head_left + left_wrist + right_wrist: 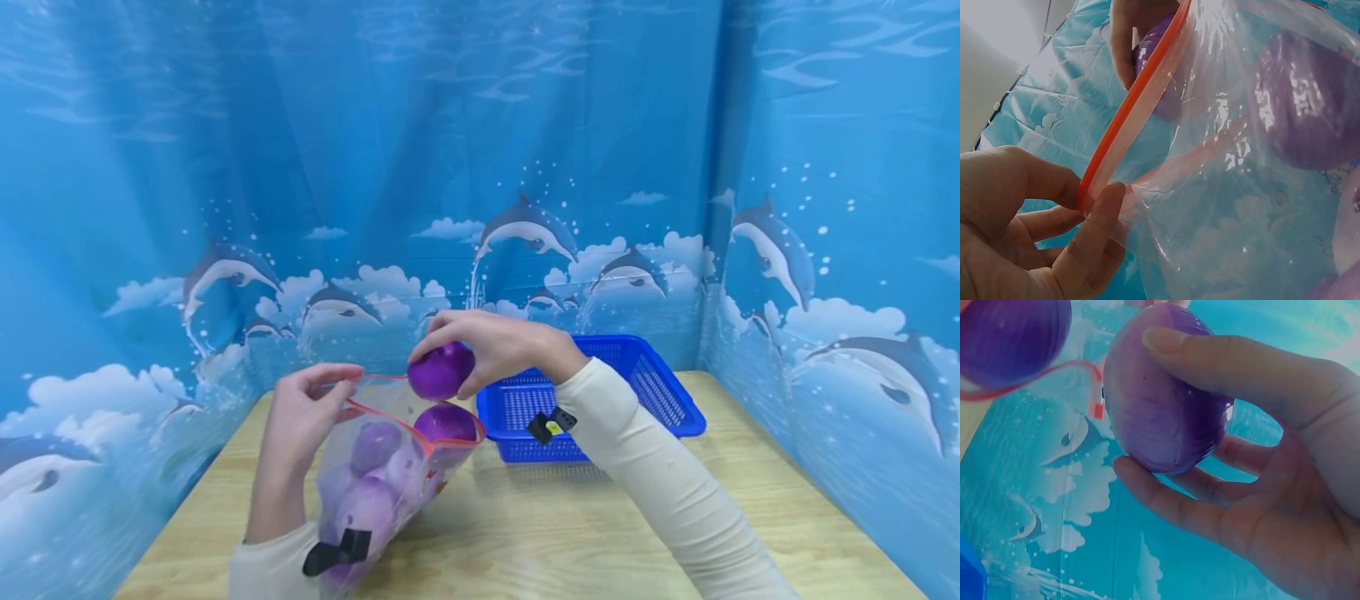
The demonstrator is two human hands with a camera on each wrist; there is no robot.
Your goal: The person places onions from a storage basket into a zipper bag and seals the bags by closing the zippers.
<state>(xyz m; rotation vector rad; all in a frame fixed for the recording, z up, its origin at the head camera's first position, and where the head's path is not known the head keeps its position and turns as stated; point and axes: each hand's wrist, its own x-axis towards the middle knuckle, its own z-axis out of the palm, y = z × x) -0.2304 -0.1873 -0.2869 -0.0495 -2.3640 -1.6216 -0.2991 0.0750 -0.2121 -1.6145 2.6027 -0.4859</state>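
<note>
My right hand (498,346) grips a glossy purple onion (441,371) from above, just over the mouth of a clear zip bag (408,467). In the right wrist view, thumb and fingers close round this onion (1160,400), which shows fine lengthwise streaks. At the bag's far-left corner, my left hand (307,412) pinches the red zip edge (1129,112) between thumb and fingers, and the mouth gapes. Another purple onion (447,422) sits just inside the opening. Several more onions (367,504) fill the bag below, paler through the plastic.
A blue perforated plastic basket (637,417) stands on the wooden table (540,533) behind and right of the bag, partly covered by my right forearm. Blue dolphin-print curtains (375,208) enclose the table's back and sides.
</note>
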